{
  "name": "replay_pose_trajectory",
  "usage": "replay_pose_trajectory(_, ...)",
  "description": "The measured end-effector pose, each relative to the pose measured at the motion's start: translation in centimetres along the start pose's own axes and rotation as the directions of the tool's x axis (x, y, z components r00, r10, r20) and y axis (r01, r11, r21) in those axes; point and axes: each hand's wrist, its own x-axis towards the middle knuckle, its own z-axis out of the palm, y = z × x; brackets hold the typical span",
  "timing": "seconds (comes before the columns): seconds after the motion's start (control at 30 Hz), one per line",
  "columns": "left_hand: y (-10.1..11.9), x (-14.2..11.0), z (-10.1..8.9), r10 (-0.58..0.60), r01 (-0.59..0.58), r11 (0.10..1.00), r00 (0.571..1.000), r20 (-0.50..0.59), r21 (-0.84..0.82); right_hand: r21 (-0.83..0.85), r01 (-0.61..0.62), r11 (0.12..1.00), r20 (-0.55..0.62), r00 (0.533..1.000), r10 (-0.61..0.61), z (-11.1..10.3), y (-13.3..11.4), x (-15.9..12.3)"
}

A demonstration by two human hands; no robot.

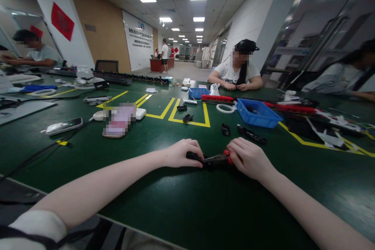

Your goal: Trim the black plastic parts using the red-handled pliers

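My left hand (186, 152) is closed around a small black part (193, 156) low over the green table. My right hand (250, 156) grips the red handles of a pair of pliers (216, 159). The metal jaws point left and meet the black part at my left fingers; whether they are clamped on it I cannot tell. Just beyond my right hand lie a long black piece (252, 134) and a short black piece (225, 129). Two more small black parts, one of them a clip-like piece (188, 118), rest near the yellow tape outline.
A blue bin (257, 114) with dark parts stands at the right, beside a white ring (225, 108). At the left lie a phone (119, 120), a white handheld device (64, 126) and a black cable (38, 150). Across the green table (164, 207) sits a person (238, 66).
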Motion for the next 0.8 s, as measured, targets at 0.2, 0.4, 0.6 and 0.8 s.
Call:
replay_pose_trajectory(0.2, 0.06, -0.04, 0.03, 0.003, -0.003, 1.0, 1.0, -0.003, -0.018, -0.007, -0.012, 1.0, -0.012, 1.0, 0.012, -0.16, -0.1, -0.06)
replay_pose_trajectory(0.4, 0.28, -0.02, -0.11, 0.012, -0.012, 1.0, 1.0, -0.002, -0.018, -0.021, -0.023, 1.0, -0.008, 1.0, 0.023, 0.11, 0.16, -0.24)
replay_pose_trajectory(0.6, 0.47, 0.0, -0.23, -0.005, 0.005, 1.0, 1.0, 0.003, -0.025, -0.006, -0.025, 1.0, -0.005, 1.0, 0.025, 0.07, 0.1, -0.17)
replay_pose_trajectory(0.8, 0.43, -0.02, -0.21, -0.003, 0.003, 1.0, 1.0, 0.004, -0.023, 0.008, -0.016, 1.0, -0.015, 1.0, 0.016, -0.03, -0.19, -0.06)
